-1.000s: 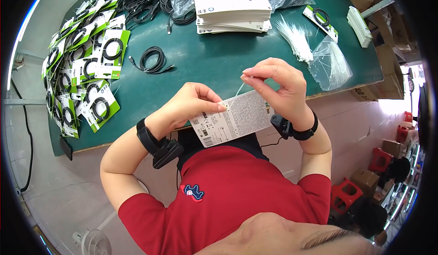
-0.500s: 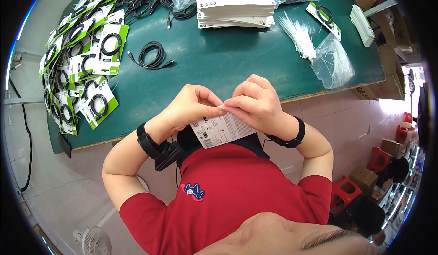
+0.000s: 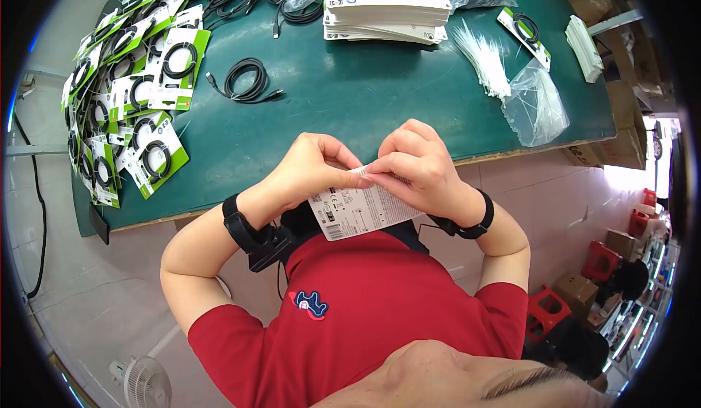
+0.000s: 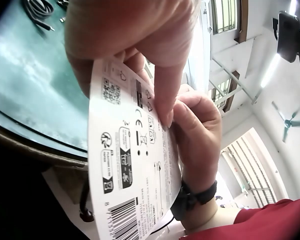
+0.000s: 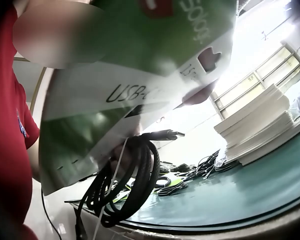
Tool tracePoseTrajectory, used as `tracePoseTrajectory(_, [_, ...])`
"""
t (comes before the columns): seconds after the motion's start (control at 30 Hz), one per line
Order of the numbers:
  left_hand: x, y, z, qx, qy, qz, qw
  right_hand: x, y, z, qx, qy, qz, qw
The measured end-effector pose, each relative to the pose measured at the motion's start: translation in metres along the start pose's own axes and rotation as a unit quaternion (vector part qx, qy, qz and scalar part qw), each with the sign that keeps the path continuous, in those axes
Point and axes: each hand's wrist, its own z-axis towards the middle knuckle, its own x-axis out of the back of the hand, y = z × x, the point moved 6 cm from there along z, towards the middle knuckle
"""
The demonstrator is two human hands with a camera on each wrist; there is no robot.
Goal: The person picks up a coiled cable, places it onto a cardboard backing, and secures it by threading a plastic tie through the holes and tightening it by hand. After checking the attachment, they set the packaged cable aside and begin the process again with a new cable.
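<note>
My left hand (image 3: 314, 167) grips a printed cardboard packaging card (image 3: 350, 214), thumb on its back face with text and barcode. On the card's green and white front, the right wrist view shows a coiled black USB cable (image 5: 147, 185) with left fingers behind the coil. A thin white cable tie (image 5: 115, 180) runs across the coil. My right hand (image 3: 420, 167) meets the left thumb at the card's upper edge. Its thumb and index finger pinch the tie there; the pinched end is hidden by the fingertips.
On the green table (image 3: 314, 101) lies a loose coiled cable (image 3: 247, 81). Finished carded cables (image 3: 179, 61) are heaped at left, with more cables behind. A stack of cards (image 3: 387, 10) stands at the back, white cable ties (image 3: 482, 61) and a plastic bag (image 3: 537, 109) at right.
My right hand, earlier raised holding the end of a white tie away from the card, has come down and left to the left thumb. The left hand keeps its hold.
</note>
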Motion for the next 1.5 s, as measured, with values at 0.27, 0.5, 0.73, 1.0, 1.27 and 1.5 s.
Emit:
tracePoseTrajectory(0.27, [0.002,-0.002,0.001,-0.005,-0.001,-0.006,1.000,0.001,-0.002,0.002,0.014,-0.048,0.007,0.999])
tracePoseTrajectory(0.5, [0.001,-0.002,-0.001,-0.004,0.006,0.002,1.000,0.003,-0.004,0.004,0.029,-0.063,0.006,0.998])
tracePoseTrajectory(0.73, [0.001,-0.005,-0.001,-0.007,0.018,-0.013,1.000,0.005,-0.006,0.003,0.029,-0.085,0.007,0.996])
tracePoseTrajectory(1.0, [0.003,-0.001,-0.010,-0.050,0.033,0.005,0.998,0.007,-0.008,0.002,0.022,-0.084,0.012,0.996])
tracePoseTrajectory(1.27, [0.003,0.009,-0.022,-0.234,0.077,0.097,0.964,0.017,-0.018,0.003,0.043,-0.078,-0.001,0.996])
tracePoseTrajectory(1.5, [-0.036,0.014,-0.081,-0.581,0.100,0.332,0.736,0.042,0.018,-0.014,-0.217,-0.039,0.235,0.947])
